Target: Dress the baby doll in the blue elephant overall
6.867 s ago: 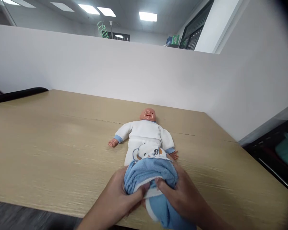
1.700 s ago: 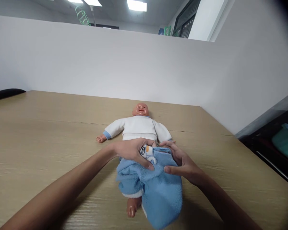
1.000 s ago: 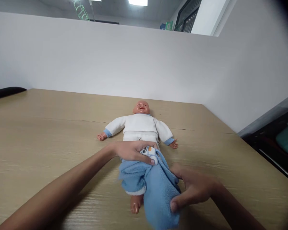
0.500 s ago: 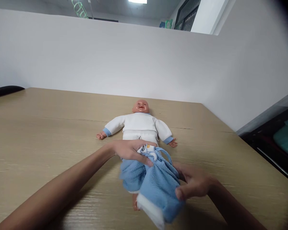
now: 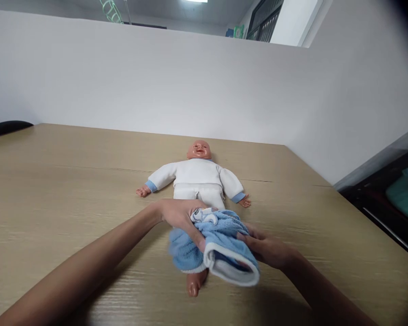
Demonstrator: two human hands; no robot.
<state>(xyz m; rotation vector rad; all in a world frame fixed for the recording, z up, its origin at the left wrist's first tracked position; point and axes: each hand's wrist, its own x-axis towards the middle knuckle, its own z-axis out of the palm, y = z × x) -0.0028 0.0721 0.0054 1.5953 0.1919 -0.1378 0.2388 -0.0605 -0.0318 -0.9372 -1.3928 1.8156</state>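
Note:
A baby doll [image 5: 199,172] in a white top with blue cuffs lies on its back, head toward the wall. Blue fleecy trousers [image 5: 226,231] with white-edged leg openings are bunched over its lower legs. One bare foot [image 5: 195,283] sticks out of the left trouser leg; the right leg's opening faces me, and no foot shows in it. At the printed waistband, my left hand [image 5: 182,215] is closed on the trousers, thumb on top. My right hand [image 5: 270,246] grips the right trouser leg from its outer side, its fingers partly behind the cloth.
The doll lies on a wooden table [image 5: 71,190] that meets a white partition wall [image 5: 156,86]. A black object [image 5: 8,129] shows at the far left edge. On the right, beyond the table, is a dark piece of furniture with green cloth [image 5: 406,194].
The right trouser leg has been gathered up and shortened, its opening now turned toward me. My right hand has moved slightly up and its thumb lies on the cloth. More of the doll's foot shows.

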